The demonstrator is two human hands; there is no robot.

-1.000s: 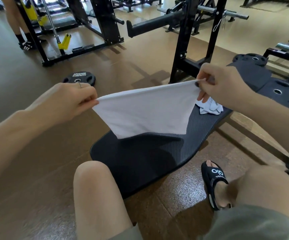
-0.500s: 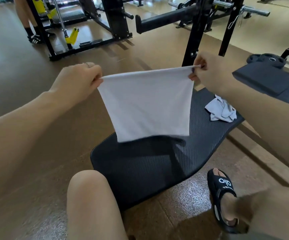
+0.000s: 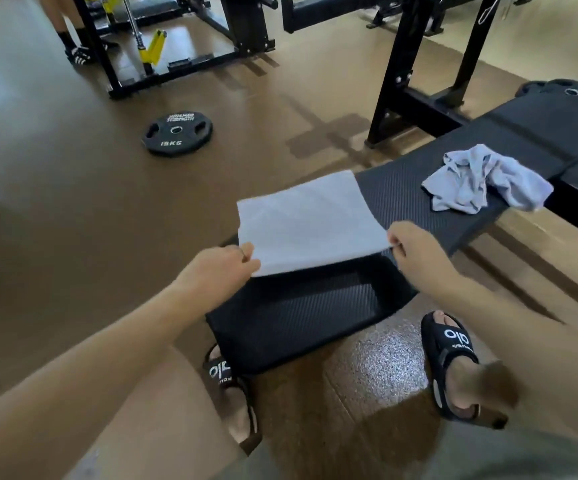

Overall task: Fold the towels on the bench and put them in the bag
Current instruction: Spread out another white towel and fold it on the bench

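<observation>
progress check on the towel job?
Done: nothing visibly bagged; no bag in view. In hand: left hand and right hand pinch the near corners of the white towel over the bench. Left: the crumpled towel, unfolded.

A glossy brown floor fills the room, speckled where light glares off it near the camera. A black weight plate marked 15KG lies flat on it. Behind stands a black steel rack with a padded bar, and farther left a black machine frame with a yellow part.
</observation>
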